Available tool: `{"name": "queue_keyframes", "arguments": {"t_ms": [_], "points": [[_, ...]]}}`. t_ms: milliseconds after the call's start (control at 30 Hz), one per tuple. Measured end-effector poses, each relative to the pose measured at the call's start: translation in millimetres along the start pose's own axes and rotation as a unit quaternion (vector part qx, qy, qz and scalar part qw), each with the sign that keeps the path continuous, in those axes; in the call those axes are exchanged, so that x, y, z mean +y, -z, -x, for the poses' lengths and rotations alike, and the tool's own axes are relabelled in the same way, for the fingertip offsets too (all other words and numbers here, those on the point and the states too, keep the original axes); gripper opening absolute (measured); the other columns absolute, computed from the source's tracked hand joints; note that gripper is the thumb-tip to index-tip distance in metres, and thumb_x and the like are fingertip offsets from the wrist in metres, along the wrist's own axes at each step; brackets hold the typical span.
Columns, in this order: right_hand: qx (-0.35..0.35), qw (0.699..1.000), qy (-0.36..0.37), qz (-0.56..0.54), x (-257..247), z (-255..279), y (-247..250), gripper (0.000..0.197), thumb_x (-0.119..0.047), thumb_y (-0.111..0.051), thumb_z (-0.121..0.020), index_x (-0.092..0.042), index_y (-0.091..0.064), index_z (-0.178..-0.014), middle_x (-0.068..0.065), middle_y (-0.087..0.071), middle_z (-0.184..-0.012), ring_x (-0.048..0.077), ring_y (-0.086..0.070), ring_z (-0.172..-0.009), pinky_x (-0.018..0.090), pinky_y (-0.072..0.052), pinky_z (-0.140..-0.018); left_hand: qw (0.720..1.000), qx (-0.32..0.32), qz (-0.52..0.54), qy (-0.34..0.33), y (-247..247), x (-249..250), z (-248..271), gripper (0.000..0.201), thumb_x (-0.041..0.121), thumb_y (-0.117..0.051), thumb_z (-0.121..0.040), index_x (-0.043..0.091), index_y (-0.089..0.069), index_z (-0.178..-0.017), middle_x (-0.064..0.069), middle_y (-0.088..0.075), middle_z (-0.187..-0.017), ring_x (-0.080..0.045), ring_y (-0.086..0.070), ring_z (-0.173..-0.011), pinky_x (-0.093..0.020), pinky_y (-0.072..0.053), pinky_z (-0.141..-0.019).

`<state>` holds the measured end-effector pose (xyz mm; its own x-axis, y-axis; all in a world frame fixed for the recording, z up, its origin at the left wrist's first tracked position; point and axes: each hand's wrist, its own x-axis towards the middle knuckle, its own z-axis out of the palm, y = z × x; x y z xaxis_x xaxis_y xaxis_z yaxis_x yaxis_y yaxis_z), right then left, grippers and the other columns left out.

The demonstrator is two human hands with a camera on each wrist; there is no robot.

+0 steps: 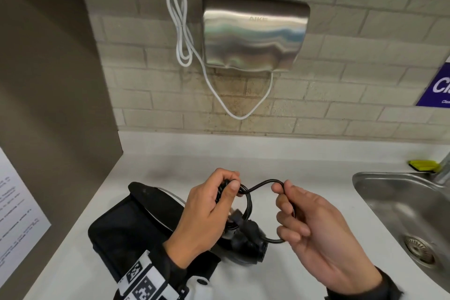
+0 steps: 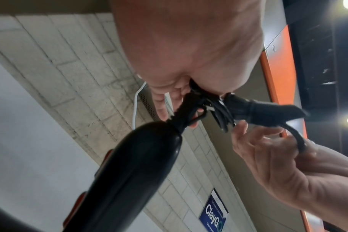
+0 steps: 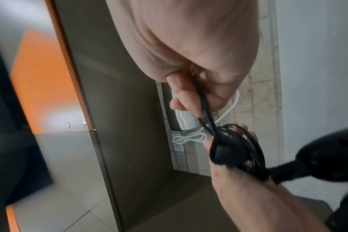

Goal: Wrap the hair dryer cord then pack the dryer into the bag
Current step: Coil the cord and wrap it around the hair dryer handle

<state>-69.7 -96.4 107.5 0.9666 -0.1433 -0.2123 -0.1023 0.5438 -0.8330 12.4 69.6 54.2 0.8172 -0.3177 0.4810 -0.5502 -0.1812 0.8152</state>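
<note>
Above the white counter, my left hand point(image 1: 226, 190) grips a bundle of black cord coils point(image 1: 248, 204). From it a free loop of the cord point(image 1: 264, 182) arcs right to my right hand point(image 1: 282, 192), which pinches it between thumb and fingers. The black hair dryer point(image 1: 246, 243) hangs below the hands, partly hidden by them. In the left wrist view its body point(image 2: 133, 172) dangles under my fingers point(image 2: 163, 108), and the plug point(image 2: 246, 108) sticks out to the right. The right wrist view shows the pinched cord point(image 3: 204, 103) running to the coils point(image 3: 240, 147). A black bag point(image 1: 126, 226) lies on the counter under my left forearm.
A steel sink point(image 1: 365, 178) is set into the counter at the right, with a yellow sponge point(image 1: 423, 165) behind it. On the tiled wall hang a metal hand dryer point(image 1: 255, 34) and its white cable point(image 1: 182, 31). A brown side panel with a paper notice point(image 1: 17, 214) stands at the left.
</note>
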Motion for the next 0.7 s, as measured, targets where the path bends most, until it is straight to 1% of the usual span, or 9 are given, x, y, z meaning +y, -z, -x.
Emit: {"name": "queue_keyframes", "arguments": {"t_ms": [33,100,167,200,333,433,467,567,700], "points": [[-0.006,0.999,0.013,0.05,-0.5,0.2,1.5,0.028,-0.02,-0.048,-0.099,-0.004,-0.067,-0.086,0.004,-0.047,-0.058,0.007,-0.023,-0.033,0.018,-0.025,-0.033,1.0,-0.011,0.004,0.007,2.1,-1.0,-0.6,0.023,0.048,-0.047,-0.098,0.031,-0.062,-0.096,0.017,-0.073,-0.099,-0.008,-0.068,-0.076,-0.022,-0.052,-0.07],[-0.019,0.984,0.051,0.168,-0.6,2.5,3.5,0.032,-0.019,-0.046,-0.101,-0.005,-0.068,-0.083,0.005,-0.048,-0.057,0.01,-0.023,-0.035,0.019,-0.022,-0.037,0.999,-0.028,0.01,0.022,7.4,-4.7,-2.6,0.025,0.053,-0.045,-0.096,0.034,-0.062,-0.095,0.017,-0.073,-0.104,-0.012,-0.069,-0.091,-0.029,-0.053,-0.082],[-0.028,0.962,0.078,0.26,1.0,5.4,5.4,0.031,-0.018,-0.045,-0.101,-0.005,-0.068,-0.084,0.005,-0.05,-0.053,0.011,-0.026,-0.037,0.02,-0.022,-0.039,0.999,-0.037,0.021,0.034,13.6,-7.7,-4.5,0.024,0.052,-0.047,-0.094,0.033,-0.063,-0.094,0.019,-0.073,-0.106,-0.005,-0.067,-0.103,-0.021,-0.051,-0.088],[-0.029,0.954,0.085,0.287,2.0,6.6,6.2,0.031,-0.017,-0.045,-0.101,-0.006,-0.069,-0.083,0.005,-0.051,-0.053,0.011,-0.028,-0.038,0.019,-0.024,-0.039,0.998,-0.04,0.023,0.03,16.1,-8.1,-4.9,0.024,0.051,-0.047,-0.094,0.033,-0.063,-0.094,0.018,-0.073,-0.105,-0.003,-0.067,-0.103,-0.017,-0.049,-0.087],[-0.019,0.944,0.122,0.307,4.0,8.5,7.4,0.033,-0.021,-0.048,-0.099,-0.016,-0.07,-0.074,0.002,-0.052,-0.052,0.01,-0.03,-0.041,0.016,-0.027,-0.04,0.997,-0.08,0.012,-0.005,18.3,-4.2,-0.6,0.026,0.045,-0.049,-0.095,0.025,-0.064,-0.099,0.005,-0.074,-0.097,-0.005,-0.068,-0.089,-0.013,-0.049,-0.074],[-0.024,0.936,0.162,0.313,0.5,8.5,5.9,0.029,-0.035,-0.05,-0.089,-0.019,-0.069,-0.076,0.0,-0.052,-0.053,0.013,-0.03,-0.044,0.02,-0.026,-0.042,0.991,-0.132,0.006,-0.008,14.8,-1.1,3.9,0.022,0.049,-0.056,-0.091,0.03,-0.061,-0.102,0.007,-0.072,-0.102,-0.009,-0.072,-0.088,-0.027,-0.056,-0.074],[-0.029,0.933,0.171,0.317,-0.9,8.2,5.9,0.029,-0.038,-0.051,-0.088,-0.019,-0.069,-0.076,0.0,-0.053,-0.053,0.013,-0.03,-0.045,0.022,-0.026,-0.042,0.99,-0.141,-0.006,-0.016,13.6,-1.0,4.9,0.024,0.051,-0.061,-0.086,0.033,-0.061,-0.102,0.01,-0.071,-0.103,-0.008,-0.072,-0.088,-0.025,-0.055,-0.075],[-0.047,0.921,0.193,0.334,-4.1,5.2,7.5,0.031,-0.041,-0.056,-0.094,-0.018,-0.069,-0.077,0.0,-0.054,-0.054,0.01,-0.033,-0.043,0.022,-0.028,-0.043,0.987,-0.149,-0.035,-0.046,11.3,-0.2,5.3,0.03,0.05,-0.071,-0.08,0.032,-0.061,-0.102,0.016,-0.07,-0.1,-0.002,-0.068,-0.088,-0.008,-0.046,-0.075],[-0.032,0.906,0.238,0.348,-6.8,1.7,8.3,0.028,-0.038,-0.053,-0.087,-0.02,-0.072,-0.078,-0.002,-0.055,-0.056,0.006,-0.036,-0.044,0.013,-0.033,-0.045,0.987,-0.138,-0.046,-0.067,10.1,1.0,5.8,0.018,0.045,-0.066,-0.087,0.031,-0.061,-0.097,0.016,-0.069,-0.085,-0.006,-0.063,-0.067,-0.01,-0.044,-0.064]]}}
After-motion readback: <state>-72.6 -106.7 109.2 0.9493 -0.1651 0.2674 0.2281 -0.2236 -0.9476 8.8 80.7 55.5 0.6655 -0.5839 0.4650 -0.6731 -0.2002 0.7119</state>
